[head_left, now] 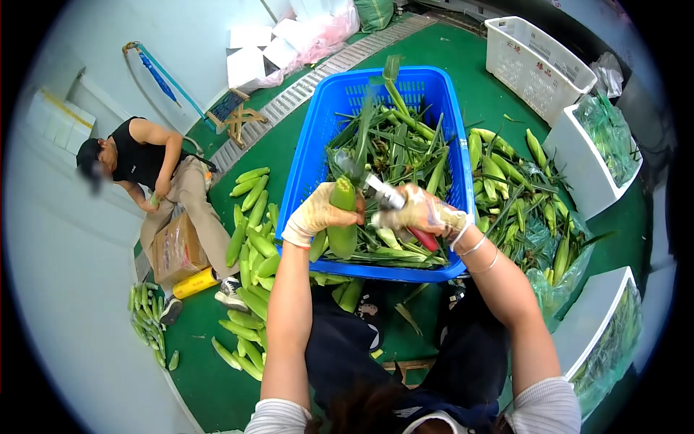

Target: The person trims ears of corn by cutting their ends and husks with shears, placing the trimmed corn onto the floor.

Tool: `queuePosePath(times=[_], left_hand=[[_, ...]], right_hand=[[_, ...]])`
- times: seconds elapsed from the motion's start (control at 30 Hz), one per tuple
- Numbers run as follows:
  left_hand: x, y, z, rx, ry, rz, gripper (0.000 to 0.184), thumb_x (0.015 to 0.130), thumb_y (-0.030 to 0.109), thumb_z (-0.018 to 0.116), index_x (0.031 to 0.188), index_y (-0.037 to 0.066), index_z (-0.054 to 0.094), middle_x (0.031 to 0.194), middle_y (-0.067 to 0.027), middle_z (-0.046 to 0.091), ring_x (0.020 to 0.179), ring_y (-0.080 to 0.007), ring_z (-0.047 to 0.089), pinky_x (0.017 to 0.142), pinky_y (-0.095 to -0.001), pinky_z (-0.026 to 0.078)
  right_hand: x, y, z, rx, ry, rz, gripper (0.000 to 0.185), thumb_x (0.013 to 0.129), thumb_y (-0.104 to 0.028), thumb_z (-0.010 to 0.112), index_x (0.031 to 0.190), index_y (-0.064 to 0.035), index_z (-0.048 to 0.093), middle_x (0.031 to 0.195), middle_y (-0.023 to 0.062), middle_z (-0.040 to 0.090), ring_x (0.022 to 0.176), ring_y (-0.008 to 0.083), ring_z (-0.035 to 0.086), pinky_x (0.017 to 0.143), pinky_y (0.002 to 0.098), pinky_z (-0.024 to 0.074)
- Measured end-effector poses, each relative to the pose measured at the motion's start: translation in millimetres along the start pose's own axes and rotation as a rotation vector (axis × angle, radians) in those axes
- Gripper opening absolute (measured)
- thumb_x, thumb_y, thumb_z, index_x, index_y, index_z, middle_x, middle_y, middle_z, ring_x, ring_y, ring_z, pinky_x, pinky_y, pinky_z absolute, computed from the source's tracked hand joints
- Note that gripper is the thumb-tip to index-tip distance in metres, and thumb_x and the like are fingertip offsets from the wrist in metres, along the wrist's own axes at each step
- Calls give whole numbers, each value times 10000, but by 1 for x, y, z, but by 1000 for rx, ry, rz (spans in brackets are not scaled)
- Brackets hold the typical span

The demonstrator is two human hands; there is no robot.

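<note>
My left hand [323, 214], in a pale work glove, is closed around a green ear of corn [343, 223] in its husk, held upright above the front of a blue plastic basket [457, 163]. Close beside it, my gloved right hand [419, 211] grips a red-handled tool [423, 239] whose metal end [383, 192] points toward the corn's top. Motion blurs that end, so its exact kind is unclear. Inside the basket lies a heap of cut corn leaves and husk trimmings [394, 145].
Trimmed ears of corn [253, 246] lie left of the basket; untrimmed corn [506, 173] is heaped right on plastic. White crates [538, 69] and bins [589, 163] line the right. At left, a co-worker [155, 159] sits by a cardboard box [177, 249], hands on a small green item.
</note>
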State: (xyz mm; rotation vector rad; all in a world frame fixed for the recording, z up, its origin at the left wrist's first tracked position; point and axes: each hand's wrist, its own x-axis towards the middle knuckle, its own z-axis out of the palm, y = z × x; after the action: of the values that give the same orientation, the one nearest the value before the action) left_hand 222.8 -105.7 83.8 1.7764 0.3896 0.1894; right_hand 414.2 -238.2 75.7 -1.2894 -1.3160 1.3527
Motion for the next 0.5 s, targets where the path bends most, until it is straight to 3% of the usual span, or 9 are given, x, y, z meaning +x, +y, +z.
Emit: queuePosePath(times=[0.07,0.13,0.17,0.2,0.23,0.3,0.33,0.43,0.5], left_hand=[[-1,-2,3,-58,30,53,174,686,79,707,827,30,618,765,-17,638,709,-79,570,663,-257,478],[-4,0,10,124,158,29,170,698,92,710,819,31,607,772,-20,634,715,-81,574,674,-262,482],[-2,-4,14,470,215,148,210,698,103,721,853,32,598,772,-22,623,725,-85,572,690,-267,482],[-3,3,21,340,268,110,261,681,109,735,880,22,590,788,-46,626,729,-111,583,693,-277,485],[-5,11,29,207,311,65,312,664,115,750,906,13,581,804,-69,628,733,-137,595,696,-286,488],[-5,10,35,494,381,160,429,628,126,773,984,-10,574,838,-120,633,753,-216,615,711,-317,496],[-4,-6,34,511,418,181,502,606,126,781,1037,-29,576,880,-164,631,783,-286,626,728,-337,501],[2,-16,38,517,323,230,547,596,148,799,1064,-34,583,894,-174,625,834,-295,624,774,-355,494],[7,-4,43,324,224,54,611,573,194,830,1083,-27,577,1008,-179,607,946,-305,596,853,-377,472]], right_hand=[[10,0,-1,383,244,-4,255,786,-250,708,808,-45,558,551,24,528,436,133,505,422,276,433],[9,-11,-2,248,284,-70,265,791,-255,708,818,-58,534,630,26,549,524,111,515,497,277,451],[8,-14,3,208,278,-114,279,791,-266,710,828,-58,528,665,30,561,569,107,524,538,280,462],[5,-25,12,-10,342,-95,293,795,-277,705,865,-50,534,712,28,566,648,108,527,616,286,471],[7,-17,21,44,346,-119,311,798,-291,702,886,-41,539,707,26,567,664,121,534,638,288,475],[4,-24,25,-146,382,-103,310,800,-285,697,903,-34,546,720,32,574,640,129,534,623,292,477],[-2,-32,21,64,238,-54,310,798,-282,690,896,-23,552,701,42,570,606,161,537,609,312,479],[-7,-29,15,-284,226,-243,202,772,-173,657,866,-20,565,676,57,593,589,130,542,579,296,468],[-7,-16,18,-426,330,-311,162,740,-98,636,868,-30,563,673,59,584,609,138,532,595,308,464]])
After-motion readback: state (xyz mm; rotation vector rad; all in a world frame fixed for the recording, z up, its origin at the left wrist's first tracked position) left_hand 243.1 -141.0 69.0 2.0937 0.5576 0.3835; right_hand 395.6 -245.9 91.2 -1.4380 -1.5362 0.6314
